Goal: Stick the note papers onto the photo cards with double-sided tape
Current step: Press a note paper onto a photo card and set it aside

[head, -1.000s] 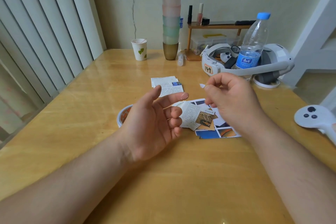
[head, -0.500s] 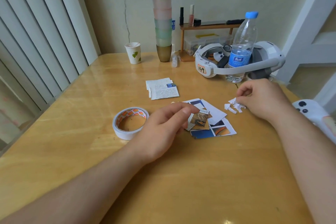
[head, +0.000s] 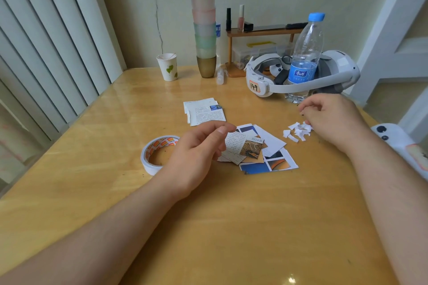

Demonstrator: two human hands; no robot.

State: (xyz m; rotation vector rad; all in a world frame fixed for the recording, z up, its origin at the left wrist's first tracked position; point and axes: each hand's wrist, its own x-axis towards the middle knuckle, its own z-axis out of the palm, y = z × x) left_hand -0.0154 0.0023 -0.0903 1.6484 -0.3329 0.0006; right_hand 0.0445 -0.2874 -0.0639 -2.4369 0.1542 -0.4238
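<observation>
A pile of photo cards [head: 279,164] lies mid-table with a printed note paper [head: 234,144] on top of it. My left hand [head: 196,152] hovers at the pile's left edge, fingers loosely curled, thumb and forefinger just above the note; nothing shows in its grip. The roll of double-sided tape [head: 150,159] lies flat, partly under that hand. A second stack of note papers [head: 206,114] sits farther back. My right hand [head: 333,120] rests beside a heap of white backing scraps [head: 297,132], its fingers loose and its thumb touching them.
A headset [head: 261,87] and a water bottle [head: 305,60] stand behind the right hand. A white controller [head: 393,139] lies at the right edge. A paper cup [head: 168,69], a tall cup stack [head: 205,30] and a small wooden shelf [head: 261,32] line the back wall.
The left hand lowered the note paper onto the card pile and drew back a little. The right hand carried a peeled white strip to the scrap heap on the right.
</observation>
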